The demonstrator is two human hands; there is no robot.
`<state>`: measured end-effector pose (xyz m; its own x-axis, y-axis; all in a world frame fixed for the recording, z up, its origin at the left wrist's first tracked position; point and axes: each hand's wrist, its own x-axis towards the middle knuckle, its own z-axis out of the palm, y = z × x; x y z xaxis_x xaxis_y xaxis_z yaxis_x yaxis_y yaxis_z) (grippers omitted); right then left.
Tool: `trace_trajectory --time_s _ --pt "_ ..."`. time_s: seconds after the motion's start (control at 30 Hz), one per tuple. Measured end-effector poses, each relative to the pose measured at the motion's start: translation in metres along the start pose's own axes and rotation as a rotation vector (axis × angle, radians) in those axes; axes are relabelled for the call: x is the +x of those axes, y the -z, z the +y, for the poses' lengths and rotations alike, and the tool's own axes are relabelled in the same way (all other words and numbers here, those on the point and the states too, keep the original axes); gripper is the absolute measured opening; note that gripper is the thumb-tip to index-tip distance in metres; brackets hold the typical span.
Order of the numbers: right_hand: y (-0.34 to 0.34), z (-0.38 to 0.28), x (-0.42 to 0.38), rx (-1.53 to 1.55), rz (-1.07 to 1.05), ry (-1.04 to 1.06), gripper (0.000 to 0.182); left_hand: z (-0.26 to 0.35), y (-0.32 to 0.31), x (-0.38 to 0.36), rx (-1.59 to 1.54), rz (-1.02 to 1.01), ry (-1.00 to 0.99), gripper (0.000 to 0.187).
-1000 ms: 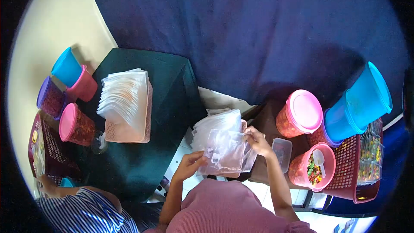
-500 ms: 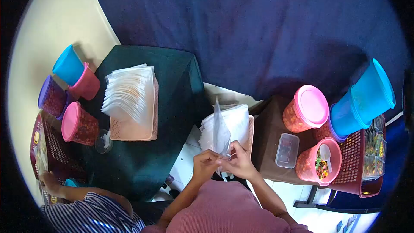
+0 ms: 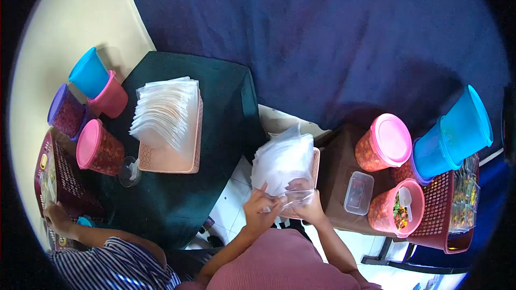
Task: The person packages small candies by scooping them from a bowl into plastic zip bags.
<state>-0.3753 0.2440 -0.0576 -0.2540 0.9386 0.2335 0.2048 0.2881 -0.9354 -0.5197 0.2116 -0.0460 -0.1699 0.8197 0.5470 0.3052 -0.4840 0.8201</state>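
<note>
Just in front of my body, I hold a clear plastic bag [image 3: 296,197] over a stack of similar bags [image 3: 280,158] in a pink basket [image 3: 315,164]. My left hand [image 3: 259,209] pinches the near left edge of the bag. On the other side, my right hand [image 3: 312,209] grips it, and some of its fingers show through the see-through plastic. The bag lies spread out flat, overlapping the stack in this view.
To the right stand a clear tub [image 3: 358,193], an open pink tub [image 3: 376,215] with a scoop and colourful pieces, and a lidded pink tub [image 3: 391,139]. A person's hand [image 3: 59,220] works at a maroon basket [image 3: 70,182] on the left, near another bag-filled basket [image 3: 174,165].
The bag was upright and edge-on between my hands; now it is spread flat over the stack. My right hand has turned and moved slightly lower. The view has shifted a little.
</note>
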Motion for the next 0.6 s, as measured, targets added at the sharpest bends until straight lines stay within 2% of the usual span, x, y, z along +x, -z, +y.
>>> trace_trajectory --time_s 0.03,0.07,0.13,0.17,0.3,0.37,0.4,0.47,0.53,0.57,0.6 --pt "-0.001 -0.003 -0.001 0.031 -0.059 -0.048 0.040 0.003 -0.002 0.001 0.037 -0.042 -0.049 0.020" --pt "-0.004 -0.003 -0.001 0.030 -0.061 -0.043 0.040 0.003 -0.003 0.001 0.038 -0.038 -0.053 0.020" --pt "-0.010 -0.002 -0.002 0.358 -0.030 -0.063 0.050 0.003 -0.005 0.000 0.110 -0.036 -0.091 0.021" --pt "-0.010 0.002 -0.004 0.504 -0.087 -0.092 0.054 0.003 -0.007 0.001 0.108 -0.039 -0.094 0.021" --pt "-0.012 0.002 -0.009 0.616 -0.002 -0.121 0.052 0.003 -0.014 -0.005 0.121 -0.055 -0.085 0.021" --pt "-0.006 0.000 -0.008 0.622 0.046 -0.232 0.043 0.005 -0.019 -0.008 0.134 -0.078 -0.065 0.022" --pt "0.000 0.004 -0.009 0.619 0.050 -0.235 0.043 0.009 -0.019 -0.007 0.131 -0.160 -0.009 0.023" --pt "0.016 0.017 -0.011 0.470 -0.061 -0.107 0.039 0.012 -0.021 -0.004 0.127 -0.242 0.048 0.026" --pt "0.037 0.017 -0.014 0.558 -0.073 -0.185 0.039 0.013 -0.024 -0.001 -0.054 -0.301 0.017 0.041" --pt "0.053 0.015 -0.015 0.636 -0.129 -0.245 0.039 0.005 -0.025 -0.008 -0.120 -0.371 0.153 0.063" --pt "0.068 0.014 -0.016 0.713 -0.182 -0.306 0.040 0.011 -0.027 -0.004 -0.122 -0.377 0.153 0.063"
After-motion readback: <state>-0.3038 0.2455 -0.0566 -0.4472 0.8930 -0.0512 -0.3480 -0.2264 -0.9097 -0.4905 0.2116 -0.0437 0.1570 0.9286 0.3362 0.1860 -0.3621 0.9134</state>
